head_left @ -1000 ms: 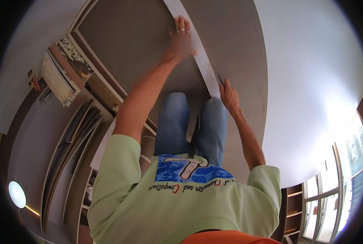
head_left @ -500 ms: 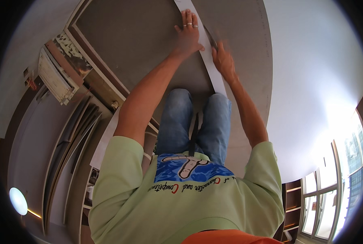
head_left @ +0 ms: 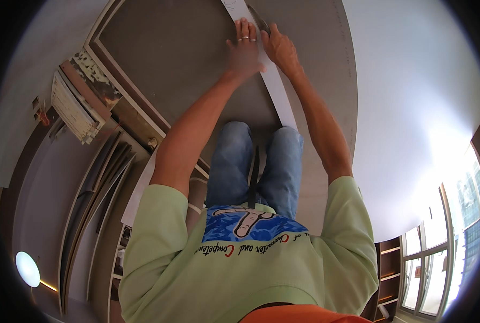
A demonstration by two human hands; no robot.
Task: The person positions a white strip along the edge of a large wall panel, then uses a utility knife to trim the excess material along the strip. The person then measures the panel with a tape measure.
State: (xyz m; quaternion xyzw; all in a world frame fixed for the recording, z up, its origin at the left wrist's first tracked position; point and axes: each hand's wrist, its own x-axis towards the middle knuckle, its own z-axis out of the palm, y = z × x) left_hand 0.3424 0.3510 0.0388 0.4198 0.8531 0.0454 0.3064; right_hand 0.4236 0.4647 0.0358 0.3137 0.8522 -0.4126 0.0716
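My left hand (head_left: 243, 54) lies flat with its fingers spread, pressing on a long white strip (head_left: 276, 89) and the dark brown sheet (head_left: 170, 59) beside it. A ring shows on one finger. To the right, my right hand (head_left: 281, 51) is closed around a dark, narrow cutting tool (head_left: 260, 20) with a pointed blade. Its blade lies along the strip's right edge, past the left fingertips. Whether the tip is touching the sheet is hard to tell. The strip runs from the far edge of view down to my right knee (head_left: 284, 148).
A large pale sheet (head_left: 406, 97) curves up along the right. Several boards (head_left: 92, 204) stand on edge at the left, with a stack of flat pieces (head_left: 76, 105) above them. A frame edge (head_left: 135, 94) borders the brown sheet. Shelves (head_left: 389, 274) and windows (head_left: 425, 269) stand at lower right.
My right hand has moved farther away along the strip's right edge with the cutting tool. My left hand stays spread on the strip, and the view has shifted slightly.
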